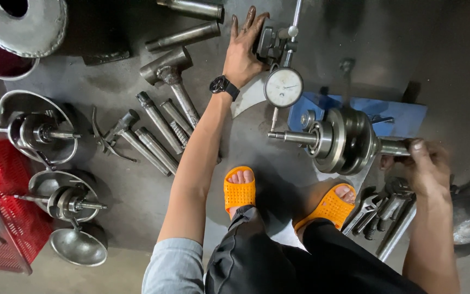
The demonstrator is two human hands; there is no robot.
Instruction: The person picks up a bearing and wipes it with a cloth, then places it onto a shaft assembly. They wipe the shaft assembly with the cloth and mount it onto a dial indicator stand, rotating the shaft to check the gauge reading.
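Down on the grey floor, the crankshaft rests on a blue stand, its right shaft end clasped in the right hand, while beyond it the left hand closes its grip on the base of the white-faced dial gauge.

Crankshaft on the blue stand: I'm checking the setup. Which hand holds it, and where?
The right hand grips the crankshaft by its right shaft end. The left hand rests on the dial gauge's base.
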